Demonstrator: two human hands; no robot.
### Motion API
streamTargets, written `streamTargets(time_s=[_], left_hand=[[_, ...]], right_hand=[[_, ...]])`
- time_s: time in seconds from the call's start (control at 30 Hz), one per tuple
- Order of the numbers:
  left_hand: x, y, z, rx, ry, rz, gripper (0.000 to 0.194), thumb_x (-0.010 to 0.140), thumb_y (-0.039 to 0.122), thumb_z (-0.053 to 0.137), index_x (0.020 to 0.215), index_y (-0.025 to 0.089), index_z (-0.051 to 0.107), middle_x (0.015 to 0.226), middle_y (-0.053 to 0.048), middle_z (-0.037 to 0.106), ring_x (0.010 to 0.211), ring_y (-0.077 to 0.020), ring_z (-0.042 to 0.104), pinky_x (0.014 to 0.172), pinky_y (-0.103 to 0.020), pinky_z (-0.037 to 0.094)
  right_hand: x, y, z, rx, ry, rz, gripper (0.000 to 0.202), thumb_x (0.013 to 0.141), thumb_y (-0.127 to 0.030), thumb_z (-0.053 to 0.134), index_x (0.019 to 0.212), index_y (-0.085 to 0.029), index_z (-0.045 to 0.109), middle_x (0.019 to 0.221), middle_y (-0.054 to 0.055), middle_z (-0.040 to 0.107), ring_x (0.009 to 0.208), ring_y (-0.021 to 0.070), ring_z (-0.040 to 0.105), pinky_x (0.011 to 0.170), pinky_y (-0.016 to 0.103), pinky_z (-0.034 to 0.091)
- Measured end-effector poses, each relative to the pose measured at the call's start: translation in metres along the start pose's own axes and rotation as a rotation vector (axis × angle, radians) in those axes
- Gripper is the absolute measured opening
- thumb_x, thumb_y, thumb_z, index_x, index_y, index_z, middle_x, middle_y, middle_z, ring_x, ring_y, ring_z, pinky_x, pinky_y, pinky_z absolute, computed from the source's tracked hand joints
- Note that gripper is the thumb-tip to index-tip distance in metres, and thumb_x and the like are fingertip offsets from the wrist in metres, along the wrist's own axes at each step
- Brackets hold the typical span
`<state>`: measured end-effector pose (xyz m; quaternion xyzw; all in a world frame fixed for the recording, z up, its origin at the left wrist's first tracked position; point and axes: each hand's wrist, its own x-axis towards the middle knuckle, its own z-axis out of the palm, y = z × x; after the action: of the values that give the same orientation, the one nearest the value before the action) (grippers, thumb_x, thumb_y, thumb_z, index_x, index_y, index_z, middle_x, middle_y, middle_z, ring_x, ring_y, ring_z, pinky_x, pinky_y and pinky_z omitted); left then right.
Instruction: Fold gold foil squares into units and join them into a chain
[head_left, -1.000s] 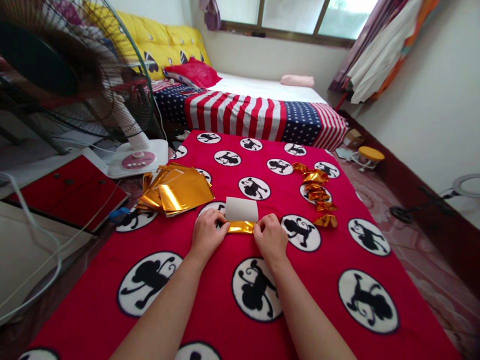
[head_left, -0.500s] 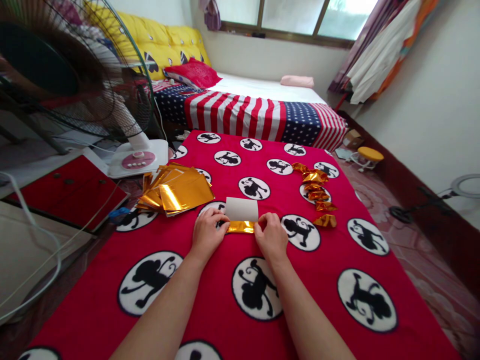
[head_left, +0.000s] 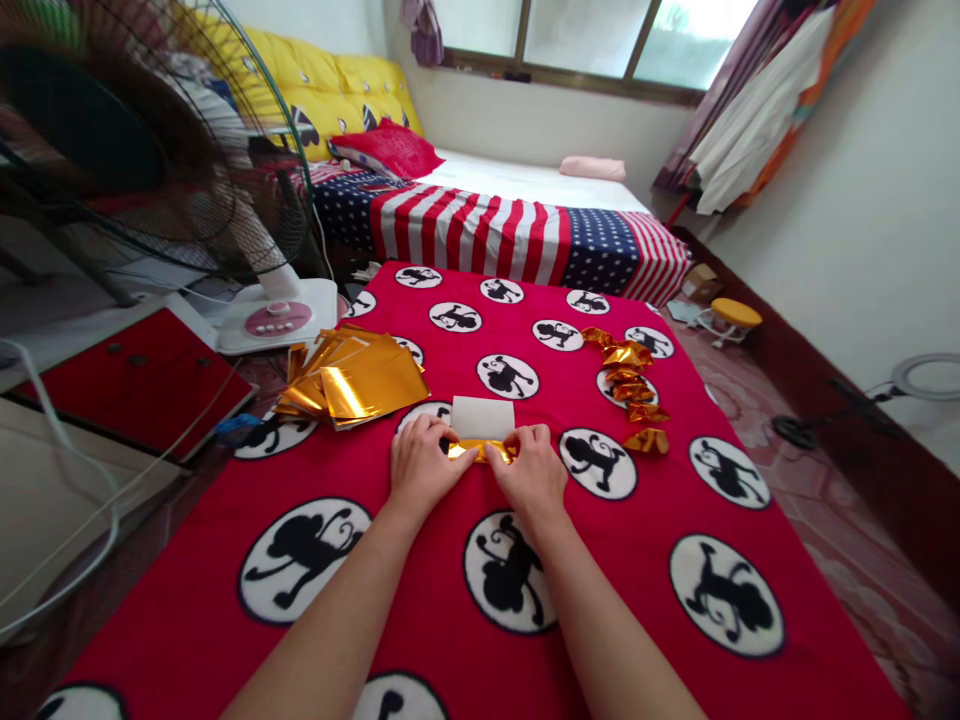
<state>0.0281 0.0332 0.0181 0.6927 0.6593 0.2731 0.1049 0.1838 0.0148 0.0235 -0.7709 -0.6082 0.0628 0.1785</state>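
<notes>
A sheet of gold foil paper [head_left: 484, 416] lies white side up in front of me, its near edge folded into a shiny gold strip. My left hand [head_left: 427, 462] grips the left part of that strip, thumb laid along it toward the middle. At the right part, my right hand [head_left: 531, 468] pinches the strip in the same way, with the two thumb tips close together. To the left rests a fanned stack of gold foil sheets [head_left: 375, 380]. On the right, several folded gold foil pieces [head_left: 628, 385] stand in a curving row.
A red cloth with monkey prints [head_left: 420, 640] covers the work surface. At the left a fan [head_left: 277, 315] with blurred blades stands beside a red panel [head_left: 142, 385]. Behind is a bed [head_left: 480, 230]; a yellow stool [head_left: 735, 313] sits on the floor at right.
Both thumbs have moved inward along the gold strip, from its ends to near its middle. The hands have come closer together, and the strip now looks narrower and bent.
</notes>
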Motion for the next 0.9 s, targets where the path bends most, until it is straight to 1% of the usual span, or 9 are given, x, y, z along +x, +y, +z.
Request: streamTargets(time_s=[0.07,0.2,0.43,0.53,0.63,0.7,0.8,0.83,0.9], left_hand=[[-0.001,-0.001,0.000,0.007,-0.004,0.000,0.026,0.067,0.045,0.077,0.080,0.025,0.068,0.101,-0.004,0.066,0.103,-0.0264,0.058,0.088,-0.040,0.045],[-0.002,-0.004,0.001,-0.004,-0.019,0.007,0.026,0.066,0.042,0.078,0.083,0.025,0.068,0.105,-0.004,0.065,0.106,-0.0269,0.057,0.091,-0.040,0.044],[0.000,-0.017,0.001,-0.063,-0.082,0.024,0.019,0.070,0.032,0.075,0.089,0.028,0.070,0.111,-0.002,0.065,0.107,-0.0265,0.058,0.089,-0.040,0.045],[0.001,-0.021,0.001,-0.073,-0.110,0.047,0.018,0.073,0.026,0.072,0.090,0.028,0.071,0.111,-0.002,0.066,0.107,-0.0251,0.059,0.088,-0.039,0.045],[0.002,-0.020,0.000,-0.075,-0.123,0.042,0.015,0.076,0.024,0.067,0.090,0.028,0.071,0.110,-0.002,0.066,0.108,-0.0243,0.059,0.087,-0.038,0.045],[0.002,-0.016,0.000,-0.062,-0.103,0.020,0.012,0.076,0.030,0.069,0.088,0.027,0.071,0.110,-0.002,0.066,0.107,-0.0254,0.059,0.088,-0.040,0.045],[0.000,-0.009,0.000,-0.035,-0.064,-0.001,0.023,0.070,0.040,0.075,0.087,0.025,0.070,0.110,-0.004,0.065,0.108,-0.0277,0.058,0.090,-0.042,0.044],[-0.001,-0.008,0.000,-0.029,-0.057,-0.003,0.025,0.068,0.041,0.077,0.087,0.025,0.070,0.110,-0.004,0.065,0.108,-0.0280,0.057,0.090,-0.042,0.044],[-0.001,-0.008,0.000,-0.025,-0.060,-0.002,0.025,0.068,0.039,0.077,0.087,0.025,0.070,0.110,-0.004,0.065,0.108,-0.0277,0.058,0.090,-0.042,0.044]], right_hand=[[-0.003,-0.002,0.001,-0.022,0.025,-0.024,0.036,0.080,-0.055,0.064,0.094,-0.022,0.061,0.100,0.003,0.053,0.082,0.0186,0.060,0.062,0.028,0.039],[-0.008,-0.001,0.004,-0.025,0.050,-0.064,0.035,0.078,-0.050,0.067,0.097,-0.021,0.059,0.102,0.004,0.052,0.089,0.0202,0.058,0.068,0.029,0.041],[-0.003,0.012,-0.006,0.131,-0.077,-0.034,0.015,0.083,-0.027,0.062,0.097,-0.025,0.064,0.107,0.002,0.055,0.085,0.0157,0.060,0.064,0.026,0.040],[0.000,0.019,-0.011,0.193,-0.117,-0.033,0.020,0.082,-0.016,0.055,0.096,-0.026,0.067,0.107,0.001,0.057,0.080,0.0129,0.060,0.061,0.025,0.039],[0.000,0.020,-0.012,0.211,-0.105,-0.042,0.027,0.082,-0.011,0.050,0.096,-0.026,0.068,0.108,0.001,0.058,0.084,0.0134,0.061,0.062,0.025,0.039],[-0.001,0.017,-0.011,0.193,-0.093,-0.035,0.026,0.084,-0.013,0.048,0.095,-0.025,0.068,0.108,0.001,0.058,0.086,0.0140,0.061,0.065,0.025,0.040],[-0.003,0.007,-0.008,0.114,-0.054,-0.019,0.017,0.087,-0.033,0.055,0.095,-0.023,0.066,0.105,0.003,0.056,0.086,0.0172,0.061,0.066,0.028,0.041],[-0.004,0.005,-0.006,0.079,-0.032,-0.022,0.023,0.085,-0.041,0.059,0.096,-0.022,0.064,0.104,0.004,0.056,0.087,0.0190,0.060,0.066,0.028,0.041],[-0.005,0.002,-0.005,0.030,0.000,-0.037,0.031,0.081,-0.047,0.064,0.098,-0.021,0.062,0.103,0.005,0.055,0.090,0.0210,0.060,0.067,0.029,0.041]])
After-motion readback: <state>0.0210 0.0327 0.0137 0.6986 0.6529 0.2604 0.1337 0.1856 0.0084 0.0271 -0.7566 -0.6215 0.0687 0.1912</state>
